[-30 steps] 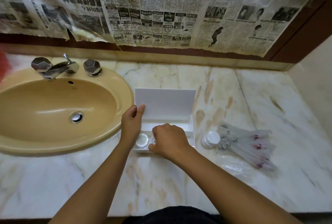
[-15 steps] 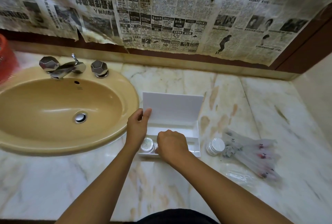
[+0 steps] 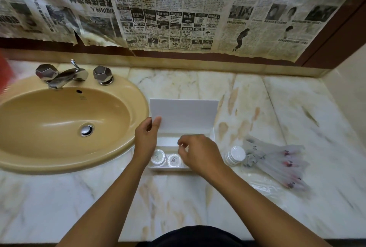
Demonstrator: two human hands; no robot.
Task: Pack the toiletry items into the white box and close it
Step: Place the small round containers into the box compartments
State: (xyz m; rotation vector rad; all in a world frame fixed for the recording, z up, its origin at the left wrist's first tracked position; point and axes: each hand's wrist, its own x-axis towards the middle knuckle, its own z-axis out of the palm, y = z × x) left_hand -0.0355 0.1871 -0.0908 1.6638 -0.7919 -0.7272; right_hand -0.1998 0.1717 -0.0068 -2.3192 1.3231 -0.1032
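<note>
The white box (image 3: pixel 211 136) stands open on the marble counter, its lid (image 3: pixel 184 115) upright. My left hand (image 3: pixel 145 139) pinches the lid's lower left corner between thumb and fingers. Two small round containers (image 3: pixel 158 157) (image 3: pixel 173 160) lie side by side in the box's front left part. My right hand (image 3: pixel 200 154) hovers over the middle of the box with fingers loosely curled and nothing visible in them. It hides the box's front right part. A stack of round white containers (image 3: pixel 235 154) and several clear wrapped packets (image 3: pixel 277 159) lie on the counter to the right of the box.
A yellow sink basin (image 3: pixel 59 124) with a chrome tap (image 3: pixel 65 76) lies to the left of the box. Newspaper (image 3: pixel 178 9) covers the wall behind. A side wall (image 3: pixel 348 88) bounds the marble counter (image 3: pixel 178 197) on the right. Something red (image 3: pixel 5 74) shows at the far left edge.
My right hand has lifted off the box's front and a second round container now shows in the box beside the first. My left hand still holds the lid.
</note>
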